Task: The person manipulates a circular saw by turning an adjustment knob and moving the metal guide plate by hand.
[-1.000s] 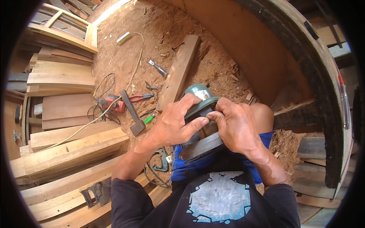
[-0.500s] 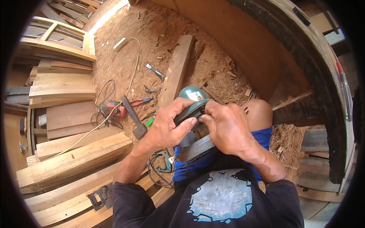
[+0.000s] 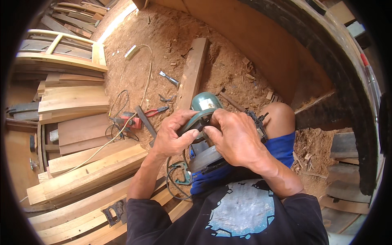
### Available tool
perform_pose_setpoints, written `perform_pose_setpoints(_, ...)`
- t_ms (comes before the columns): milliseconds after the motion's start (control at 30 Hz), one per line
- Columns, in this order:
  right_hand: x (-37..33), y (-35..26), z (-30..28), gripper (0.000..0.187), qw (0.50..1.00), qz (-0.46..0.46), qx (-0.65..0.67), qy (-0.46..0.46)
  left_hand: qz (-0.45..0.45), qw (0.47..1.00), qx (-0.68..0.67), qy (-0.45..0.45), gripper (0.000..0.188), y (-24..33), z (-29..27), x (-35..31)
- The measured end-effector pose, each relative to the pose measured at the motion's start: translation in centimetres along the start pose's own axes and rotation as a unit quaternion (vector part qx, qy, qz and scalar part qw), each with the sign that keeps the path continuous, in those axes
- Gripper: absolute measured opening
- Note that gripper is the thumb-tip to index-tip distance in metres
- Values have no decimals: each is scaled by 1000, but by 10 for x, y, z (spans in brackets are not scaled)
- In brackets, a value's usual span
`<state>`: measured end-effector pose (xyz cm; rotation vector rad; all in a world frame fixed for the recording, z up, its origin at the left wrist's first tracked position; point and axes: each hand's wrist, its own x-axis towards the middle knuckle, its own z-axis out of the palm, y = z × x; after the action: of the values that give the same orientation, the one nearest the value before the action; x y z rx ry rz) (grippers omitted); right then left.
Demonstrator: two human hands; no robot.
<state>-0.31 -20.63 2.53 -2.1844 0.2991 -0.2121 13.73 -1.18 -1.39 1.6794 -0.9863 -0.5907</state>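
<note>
Gripping a green power tool (image 3: 206, 107) from both sides, the left hand (image 3: 173, 139) and the right hand (image 3: 234, 136) meet over the person's lap. The left hand is closed around the dark handle on its side, thumb stretched toward the right hand. The right hand curls over the tool's body, its fingertips (image 3: 209, 131) pressed in just beside the left thumb; what they pinch there is too small to tell. The tool's rounded green housing pokes out beyond the knuckles, and a grey round guard (image 3: 206, 158) sits just below both hands, resting against the blue shorts (image 3: 281, 149). A bare knee (image 3: 279, 116) rises just past the right hand.

Below the left wrist, a black cord (image 3: 174, 179) loops near a small teal clamp-like piece (image 3: 182, 169) on the ground. Beyond the left hand lie red-handled pliers (image 3: 157, 111), a dark metal bar (image 3: 145, 121) and a red tool (image 3: 130, 121) with tangled wire. Farther out ahead, a long wooden plank (image 3: 192, 71) stretches away over the sawdust-covered floor (image 3: 163, 41), with a chisel (image 3: 168, 77) just beside it. Well out to the left hand's side, stacked timber boards (image 3: 81, 175) fill the area. Beyond the right hand, a large curved wooden wall (image 3: 286, 53) sweeps around.
</note>
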Motion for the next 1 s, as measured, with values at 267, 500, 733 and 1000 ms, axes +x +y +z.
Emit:
perform_pose_setpoints(267, -4, -7, 1, 25, 1000, 20, -9, 13, 8, 999, -37, 20, 44, -14, 1, -7)
perform_pose_setpoints(500, 21, 2, -9, 24, 994, -17, 90, -59, -39, 989, -140, 27, 45, -20, -13, 3)
perform_pose_setpoints(733, 17, 3, -1, 24, 989, -54, 137, -12, -36, 980, -192, 44, 48, -50, -31, 2)
perform_pose_setpoints(1000, 7, 3, 20, 22, 988, -76, 133, -8, -40, 972, -226, 56, 53, -72, -53, -9)
